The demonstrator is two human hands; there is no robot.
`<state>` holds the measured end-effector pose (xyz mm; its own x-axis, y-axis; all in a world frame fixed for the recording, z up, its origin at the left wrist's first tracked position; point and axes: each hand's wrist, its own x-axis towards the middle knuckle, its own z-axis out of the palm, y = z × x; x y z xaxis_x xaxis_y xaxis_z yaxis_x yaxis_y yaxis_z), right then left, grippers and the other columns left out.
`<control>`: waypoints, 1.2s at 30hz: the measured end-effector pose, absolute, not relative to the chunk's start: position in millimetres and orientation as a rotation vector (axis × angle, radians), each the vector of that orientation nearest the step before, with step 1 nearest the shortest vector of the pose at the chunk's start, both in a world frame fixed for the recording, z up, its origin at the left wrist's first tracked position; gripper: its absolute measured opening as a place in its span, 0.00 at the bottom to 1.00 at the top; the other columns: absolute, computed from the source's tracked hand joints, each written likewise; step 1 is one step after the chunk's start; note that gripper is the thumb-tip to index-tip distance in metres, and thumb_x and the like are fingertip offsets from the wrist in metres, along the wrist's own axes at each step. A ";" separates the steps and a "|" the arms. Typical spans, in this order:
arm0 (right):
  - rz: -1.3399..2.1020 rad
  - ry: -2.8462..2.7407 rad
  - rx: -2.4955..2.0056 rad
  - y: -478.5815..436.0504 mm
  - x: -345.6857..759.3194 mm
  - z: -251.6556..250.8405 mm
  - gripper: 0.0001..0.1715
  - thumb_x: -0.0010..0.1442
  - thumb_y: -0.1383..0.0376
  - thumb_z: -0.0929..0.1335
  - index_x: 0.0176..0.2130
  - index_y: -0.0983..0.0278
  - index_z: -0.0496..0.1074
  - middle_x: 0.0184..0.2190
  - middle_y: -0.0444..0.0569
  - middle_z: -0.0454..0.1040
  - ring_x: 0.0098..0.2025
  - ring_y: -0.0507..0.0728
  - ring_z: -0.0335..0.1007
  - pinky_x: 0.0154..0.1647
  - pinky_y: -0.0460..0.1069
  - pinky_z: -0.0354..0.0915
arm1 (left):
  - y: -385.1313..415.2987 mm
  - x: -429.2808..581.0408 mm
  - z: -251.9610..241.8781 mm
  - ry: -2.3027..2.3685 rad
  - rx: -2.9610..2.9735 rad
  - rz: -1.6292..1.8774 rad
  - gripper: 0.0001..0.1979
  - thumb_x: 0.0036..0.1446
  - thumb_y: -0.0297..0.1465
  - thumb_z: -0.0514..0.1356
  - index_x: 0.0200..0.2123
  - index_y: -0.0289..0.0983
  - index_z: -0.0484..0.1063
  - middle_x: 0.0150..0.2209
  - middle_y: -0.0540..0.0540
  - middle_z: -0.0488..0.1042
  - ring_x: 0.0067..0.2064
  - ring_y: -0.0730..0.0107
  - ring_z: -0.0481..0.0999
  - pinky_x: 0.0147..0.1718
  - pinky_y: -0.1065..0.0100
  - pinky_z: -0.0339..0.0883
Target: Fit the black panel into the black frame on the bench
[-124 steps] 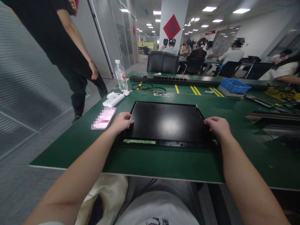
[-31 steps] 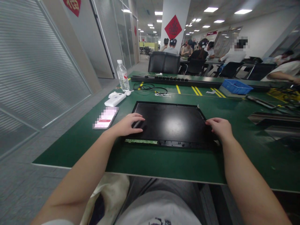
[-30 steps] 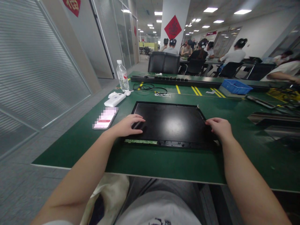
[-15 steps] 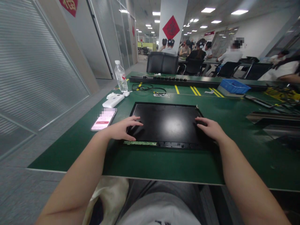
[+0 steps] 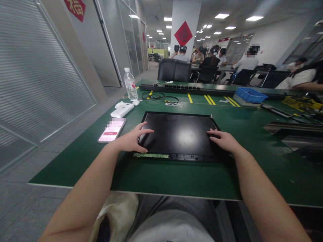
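Note:
A black display panel [image 5: 176,134] lies flat on the green table in front of me, its dark screen reflecting a bright patch. Along its near edge runs a green circuit board strip [image 5: 150,156], on the left half. My left hand [image 5: 135,138] is at the panel's left edge, fingers spread, with the fingertips over the screen. At the right edge is my right hand [image 5: 224,139], its fingers stretched over the border and held slightly apart. Whether the fingertips press on the panel I cannot tell.
Left of the panel lie a lit phone [image 5: 112,130] and a white device [image 5: 122,109], near a water bottle [image 5: 130,84]. Behind are a black cable [image 5: 153,96], a long dark bar [image 5: 212,90] and a blue bin [image 5: 251,95]. Dark metal pieces [image 5: 295,129] lie right. People sit farther back.
The fingers of my left hand have spread wider at the panel's left edge. My right hand has shifted slightly left and down over the right edge. The panel lies as before.

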<state>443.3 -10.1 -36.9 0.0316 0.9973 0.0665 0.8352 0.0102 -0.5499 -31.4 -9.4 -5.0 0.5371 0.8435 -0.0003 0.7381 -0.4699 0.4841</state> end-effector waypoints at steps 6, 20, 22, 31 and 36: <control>0.481 -1.852 -1.891 -10.4 441.2 -33.9 0.22 0.59 0.64 0.71 0.53 0.58 0.83 0.62 0.50 0.74 0.69 0.65 0.63 0.73 0.60 0.55 | -10.8 -28.2 -3.6 1.246 2.365 0.342 0.44 0.45 0.41 0.75 0.67 0.45 0.69 0.77 0.36 0.46 0.75 0.38 0.54 0.68 0.48 0.56; 0.511 -1.850 -1.888 -9.5 443.9 -34.6 0.22 0.59 0.62 0.71 0.53 0.58 0.83 0.62 0.49 0.74 0.68 0.65 0.65 0.73 0.59 0.55 | -9.9 -28.2 -4.3 1.031 2.492 0.360 0.33 0.52 0.34 0.71 0.62 0.43 0.73 0.76 0.37 0.52 0.73 0.43 0.58 0.69 0.51 0.56; 0.514 -1.847 -1.884 -9.3 444.6 -35.1 0.22 0.59 0.62 0.72 0.52 0.58 0.83 0.61 0.49 0.75 0.68 0.65 0.65 0.73 0.59 0.55 | -9.8 -28.5 -4.4 1.033 2.493 0.352 0.32 0.53 0.34 0.71 0.62 0.43 0.74 0.76 0.38 0.53 0.73 0.44 0.59 0.68 0.51 0.57; 0.517 -1.830 -1.901 -10.1 443.4 -33.8 0.22 0.58 0.62 0.73 0.52 0.57 0.83 0.61 0.49 0.75 0.68 0.65 0.65 0.72 0.59 0.56 | -8.5 -28.0 -3.6 1.066 2.487 0.322 0.32 0.53 0.37 0.70 0.61 0.43 0.74 0.74 0.38 0.57 0.72 0.45 0.61 0.68 0.53 0.56; 0.529 -1.801 -1.885 -10.4 444.8 -34.7 0.22 0.58 0.62 0.73 0.52 0.57 0.83 0.61 0.48 0.76 0.66 0.64 0.68 0.71 0.58 0.57 | -7.7 -27.4 -2.1 1.163 2.433 0.327 0.33 0.55 0.48 0.67 0.62 0.42 0.74 0.72 0.37 0.61 0.71 0.45 0.63 0.68 0.52 0.58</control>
<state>444.8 -10.4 -34.7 0.0608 0.9970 0.0479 0.8129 -0.0216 -0.5820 -27.4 -7.7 -2.1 0.6224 0.7822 0.0293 0.6830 -0.5610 0.4678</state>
